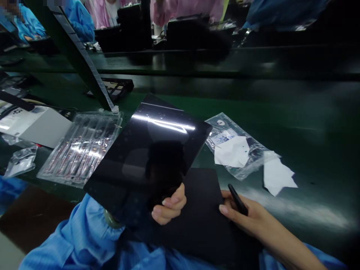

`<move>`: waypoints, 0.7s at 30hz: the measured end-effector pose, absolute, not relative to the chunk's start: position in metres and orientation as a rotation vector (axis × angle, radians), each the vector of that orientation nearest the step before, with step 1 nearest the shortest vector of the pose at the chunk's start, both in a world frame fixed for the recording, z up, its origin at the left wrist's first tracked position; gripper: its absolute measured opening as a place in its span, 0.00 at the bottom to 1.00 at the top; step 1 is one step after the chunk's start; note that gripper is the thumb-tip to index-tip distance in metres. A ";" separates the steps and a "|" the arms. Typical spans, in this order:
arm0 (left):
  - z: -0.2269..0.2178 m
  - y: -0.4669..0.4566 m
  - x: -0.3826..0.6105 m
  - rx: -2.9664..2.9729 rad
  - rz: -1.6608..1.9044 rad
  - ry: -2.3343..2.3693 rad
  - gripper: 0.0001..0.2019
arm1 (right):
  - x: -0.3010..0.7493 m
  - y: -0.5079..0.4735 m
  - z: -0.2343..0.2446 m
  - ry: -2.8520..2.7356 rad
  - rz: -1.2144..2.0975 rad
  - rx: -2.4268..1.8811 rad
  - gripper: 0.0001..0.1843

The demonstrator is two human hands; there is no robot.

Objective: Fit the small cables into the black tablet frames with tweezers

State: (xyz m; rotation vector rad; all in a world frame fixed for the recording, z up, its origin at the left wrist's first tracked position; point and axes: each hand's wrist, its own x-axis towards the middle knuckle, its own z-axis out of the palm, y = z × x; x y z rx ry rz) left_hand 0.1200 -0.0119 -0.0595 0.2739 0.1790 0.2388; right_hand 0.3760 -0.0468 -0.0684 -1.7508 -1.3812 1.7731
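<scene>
My left hand [170, 206] is closed on a glossy black screen panel [126, 150]. The panel is tilted up off the bench, and ceiling lights reflect across it. My fingertips curl around its right edge, while the panel hides the rest of the hand. Below it lies a flat matte black board [202, 210], partly covered by the panel. At the board's right edge is my right hand [244, 213], its fingers closed around a slim black pen-like tool [238, 200]. The thumb and a finger are close to the board's edge; whether they touch it, I cannot tell.
A clear plastic tray [81, 150] of small parts sits left, beside a white box [39, 123] and a small plastic bag [22, 161]. Right are a clear bag [253, 150] and torn white paper [277, 174]. A slanted green post [81, 52] rises behind. Co-workers sit opposite.
</scene>
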 end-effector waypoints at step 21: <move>-0.069 -0.005 0.122 0.417 0.150 0.264 0.15 | 0.376 -0.050 -0.073 -1.493 1.603 -1.687 0.27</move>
